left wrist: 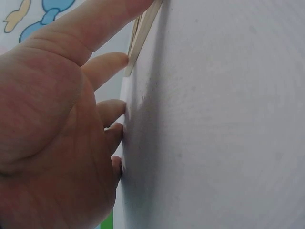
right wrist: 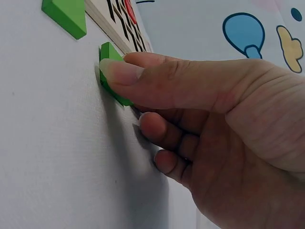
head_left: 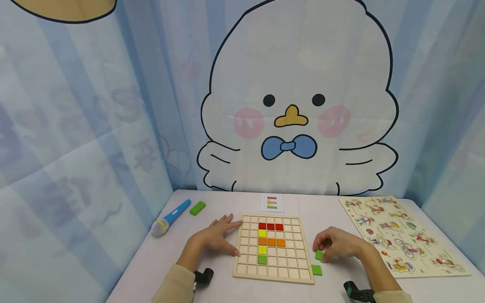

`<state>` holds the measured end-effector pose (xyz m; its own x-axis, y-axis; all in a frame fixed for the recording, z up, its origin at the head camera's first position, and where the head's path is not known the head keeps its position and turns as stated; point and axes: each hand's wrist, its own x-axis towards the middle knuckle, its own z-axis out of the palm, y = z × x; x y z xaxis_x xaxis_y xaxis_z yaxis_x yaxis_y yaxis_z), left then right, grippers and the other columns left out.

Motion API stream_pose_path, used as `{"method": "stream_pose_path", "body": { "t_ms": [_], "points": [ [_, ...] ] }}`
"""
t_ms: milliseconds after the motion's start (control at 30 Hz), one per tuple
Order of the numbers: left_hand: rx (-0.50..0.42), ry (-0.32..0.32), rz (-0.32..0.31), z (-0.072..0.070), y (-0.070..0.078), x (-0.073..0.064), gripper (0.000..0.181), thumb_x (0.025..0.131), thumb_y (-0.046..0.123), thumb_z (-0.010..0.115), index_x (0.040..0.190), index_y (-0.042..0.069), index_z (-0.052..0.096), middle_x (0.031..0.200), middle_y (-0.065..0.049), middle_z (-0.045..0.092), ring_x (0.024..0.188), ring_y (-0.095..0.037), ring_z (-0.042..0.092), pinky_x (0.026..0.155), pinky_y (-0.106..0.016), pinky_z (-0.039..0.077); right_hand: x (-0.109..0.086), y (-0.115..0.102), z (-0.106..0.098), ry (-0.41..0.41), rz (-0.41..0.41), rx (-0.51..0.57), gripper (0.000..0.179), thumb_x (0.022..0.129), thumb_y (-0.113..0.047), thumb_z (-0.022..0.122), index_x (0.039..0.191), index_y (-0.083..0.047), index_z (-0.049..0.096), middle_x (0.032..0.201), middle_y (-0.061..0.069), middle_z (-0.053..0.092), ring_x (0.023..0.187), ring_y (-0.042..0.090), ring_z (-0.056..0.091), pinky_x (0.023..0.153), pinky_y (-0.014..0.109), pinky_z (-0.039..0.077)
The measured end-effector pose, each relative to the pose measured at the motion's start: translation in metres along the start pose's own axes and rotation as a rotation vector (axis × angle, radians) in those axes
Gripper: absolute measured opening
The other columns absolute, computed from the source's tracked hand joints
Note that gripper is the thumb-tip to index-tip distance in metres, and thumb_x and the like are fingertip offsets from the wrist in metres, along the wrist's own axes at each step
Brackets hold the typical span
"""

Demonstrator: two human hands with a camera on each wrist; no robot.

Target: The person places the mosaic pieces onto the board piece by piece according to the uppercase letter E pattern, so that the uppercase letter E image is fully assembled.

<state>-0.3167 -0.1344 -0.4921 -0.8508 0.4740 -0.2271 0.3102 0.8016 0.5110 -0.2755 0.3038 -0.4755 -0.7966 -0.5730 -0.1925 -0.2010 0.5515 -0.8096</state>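
Note:
A wooden grid board (head_left: 248, 269) lies on the white table, with red, yellow, orange and green square tiles in some of its cells. My left hand (head_left: 214, 235) is spread at the board's left edge, thumb and index finger touching the rim; its palm also shows in the left wrist view. To the right of the board, my right hand (head_left: 339, 243) pinches a green tile (right wrist: 108, 51) between thumb and index finger, close to the tabletop. Another green tile (head_left: 317, 270) lies nearer the front, beside the board's right edge.
Behind the board lies a small pattern card (head_left: 272, 203) with coloured squares. A blue toy microphone (head_left: 172, 216) and a green block (head_left: 198, 208) are at the back left. A picture puzzle board (head_left: 401, 235) covers the table's right side. Printed curtains hang behind.

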Motion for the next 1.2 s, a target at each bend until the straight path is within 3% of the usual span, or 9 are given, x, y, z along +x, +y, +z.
{"method": "stream_pose_path", "body": {
  "t_ms": [367, 600, 833, 1033, 1200],
  "points": [
    [-0.011, 0.011, 0.007, 0.0, 0.002, -0.003, 0.102, 0.074, 0.055, 0.089, 0.161, 0.033, 0.04, 0.175, -0.013, 0.016, 0.163, -0.035, 0.007, 0.132, -0.058, 0.005, 0.004, 0.001, -0.001, 0.122, -0.016, 0.005, 0.026, 0.077, 0.003, 0.083, 0.096, 0.0, 0.065, 0.086, 0.007, 0.062, 0.076, 0.016, 0.055, 0.063, 0.024, 0.046],
    [-0.019, 0.006, 0.013, -0.001, 0.002, -0.003, 0.102, 0.074, 0.056, 0.089, 0.161, 0.033, 0.041, 0.175, -0.013, 0.015, 0.163, -0.036, 0.006, 0.131, -0.059, 0.005, 0.003, -0.001, -0.001, 0.192, -0.044, 0.019, 0.013, 0.089, -0.007, 0.077, 0.096, -0.001, 0.068, 0.086, 0.007, 0.063, 0.069, 0.013, 0.061, 0.058, 0.026, 0.053],
    [-0.019, 0.008, 0.014, 0.001, 0.0, -0.002, 0.102, 0.074, 0.056, 0.089, 0.16, 0.034, 0.041, 0.175, -0.012, 0.015, 0.164, -0.035, 0.006, 0.131, -0.059, 0.005, 0.007, -0.008, 0.0, 0.28, -0.061, 0.09, 0.019, 0.093, -0.009, 0.075, 0.109, 0.0, 0.072, 0.102, 0.015, 0.068, 0.082, 0.016, 0.07, 0.073, 0.03, 0.062],
    [-0.018, 0.008, 0.015, 0.001, 0.0, -0.002, 0.101, 0.074, 0.056, 0.089, 0.16, 0.034, 0.041, 0.175, -0.013, 0.016, 0.164, -0.035, 0.007, 0.131, -0.059, 0.005, 0.012, -0.013, 0.003, 0.314, -0.051, 0.092, 0.032, 0.091, -0.01, 0.078, 0.12, 0.0, 0.071, 0.118, 0.016, 0.07, 0.092, 0.018, 0.068, 0.077, 0.024, 0.059],
    [-0.017, 0.006, 0.014, 0.0, 0.001, -0.003, 0.101, 0.074, 0.056, 0.089, 0.16, 0.034, 0.041, 0.175, -0.013, 0.016, 0.163, -0.035, 0.007, 0.131, -0.059, 0.006, 0.018, -0.017, 0.009, 0.355, -0.089, 0.05, 0.033, 0.09, -0.01, 0.079, 0.121, 0.001, 0.071, 0.117, 0.014, 0.073, 0.092, 0.016, 0.067, 0.078, 0.022, 0.059]
  ]
}}
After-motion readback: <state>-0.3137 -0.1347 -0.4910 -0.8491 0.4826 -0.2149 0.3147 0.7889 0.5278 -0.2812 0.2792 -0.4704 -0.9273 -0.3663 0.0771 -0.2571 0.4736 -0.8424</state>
